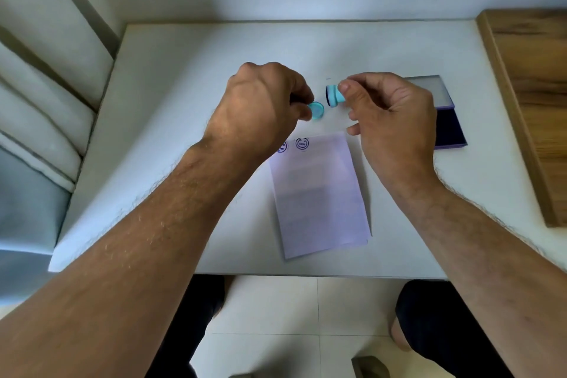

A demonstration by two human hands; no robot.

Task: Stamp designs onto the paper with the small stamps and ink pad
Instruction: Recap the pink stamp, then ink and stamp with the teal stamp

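Note:
A pale folded paper (319,193) lies on the white table (184,86), with two round purple face prints at its top left corner. Above it my right hand (395,120) pinches a small turquoise stamp (334,96) held sideways, its dark inked face pointing left. My left hand (260,104) holds a round turquoise cap (316,110) between its fingertips, a short gap from the stamp's face. The ink pad (448,126) lies open behind my right hand, its dark blue pad toward me and its grey lid folded back; my hand hides part of it.
A wooden board or tray (527,101) borders the table on the right. A padded light-coloured surface (36,101) runs along the left. The table's front edge is near my knees, with tiled floor below.

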